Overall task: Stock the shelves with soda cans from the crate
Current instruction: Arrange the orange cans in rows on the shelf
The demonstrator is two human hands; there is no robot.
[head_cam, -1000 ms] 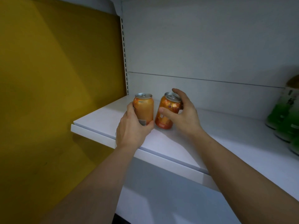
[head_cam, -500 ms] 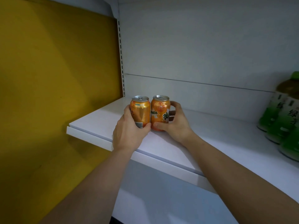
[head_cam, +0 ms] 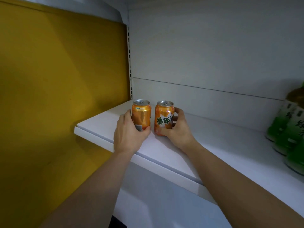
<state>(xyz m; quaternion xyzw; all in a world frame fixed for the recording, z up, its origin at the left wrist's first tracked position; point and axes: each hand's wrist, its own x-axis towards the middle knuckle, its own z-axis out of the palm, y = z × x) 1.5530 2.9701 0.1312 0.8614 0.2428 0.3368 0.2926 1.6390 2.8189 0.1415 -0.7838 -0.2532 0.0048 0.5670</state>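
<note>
Two orange soda cans stand upright on the white shelf [head_cam: 213, 137] near its left end. My left hand [head_cam: 128, 135] grips the left can [head_cam: 142, 113] from its front left side. My right hand [head_cam: 176, 129] curls round the right can [head_cam: 163, 116], whose green and white label faces me. A narrow gap separates the two cans. The crate is out of view.
Several green bottles [head_cam: 286, 129] stand at the shelf's right end. A yellow wall [head_cam: 57, 96] lies to the left of the shelf, and a slotted white upright [head_cam: 129, 63] runs up the back corner. The white back panel rises behind the cans.
The right can went from tilted to upright and now shows its label. The cans touched half a second ago and now stand slightly apart. Both hands keep their hold.
</note>
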